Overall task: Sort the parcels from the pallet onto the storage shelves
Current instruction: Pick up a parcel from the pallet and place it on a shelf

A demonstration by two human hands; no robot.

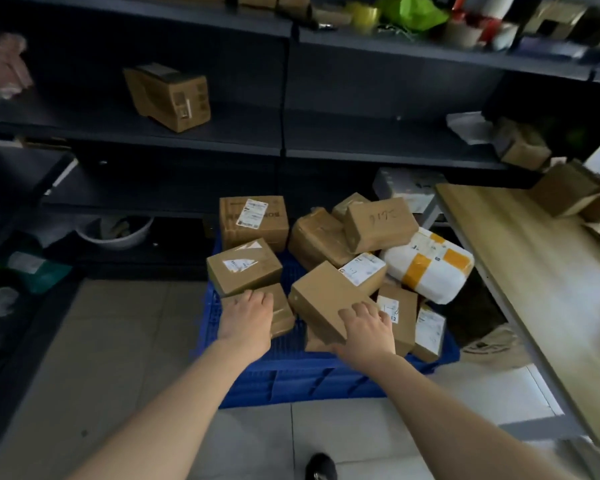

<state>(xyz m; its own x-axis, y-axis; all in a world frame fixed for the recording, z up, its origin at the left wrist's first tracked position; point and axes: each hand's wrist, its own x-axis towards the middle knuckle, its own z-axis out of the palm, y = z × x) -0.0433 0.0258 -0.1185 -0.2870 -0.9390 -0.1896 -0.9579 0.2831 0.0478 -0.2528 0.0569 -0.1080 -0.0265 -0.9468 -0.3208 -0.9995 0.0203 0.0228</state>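
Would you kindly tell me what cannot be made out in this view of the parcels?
Head view:
- Print on the shipping label: too small, blurred.
- Grip of left hand and right hand: fingertips hidden by the hands themselves.
- Top-shelf clutter: blurred, cut by the top edge.
- Pink thing: blurred, cut by the left edge.

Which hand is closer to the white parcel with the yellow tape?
Right. The right hand touches a tilted brown box just beside the white parcel; the left hand is farther left, on a small box.
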